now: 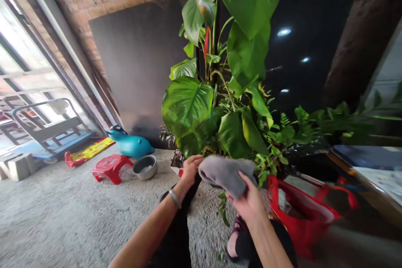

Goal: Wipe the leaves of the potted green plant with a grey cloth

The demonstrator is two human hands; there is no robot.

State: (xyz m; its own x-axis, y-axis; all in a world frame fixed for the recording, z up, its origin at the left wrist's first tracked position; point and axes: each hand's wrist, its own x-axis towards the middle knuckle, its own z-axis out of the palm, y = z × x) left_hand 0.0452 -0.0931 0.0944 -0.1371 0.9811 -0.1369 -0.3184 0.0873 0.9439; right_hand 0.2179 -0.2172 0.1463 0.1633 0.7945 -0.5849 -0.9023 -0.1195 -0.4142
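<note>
A grey cloth (224, 173) is held between both hands low in the middle of the head view. My right hand (248, 199) grips its right end from below. My left hand (190, 168), with a bracelet on the wrist, touches its left end close to the base of a tall potted plant (220, 92) with big green leaves. The cloth sits just under the lowest leaves. My knees in dark trousers show beneath the arms.
A red bag (301, 213) stands to the right of the plant. On the concrete floor at left lie a metal bowl (145, 166), a red plastic stool (110, 168) and a teal toy (132, 144). A trolley (47, 130) stands by the glass door.
</note>
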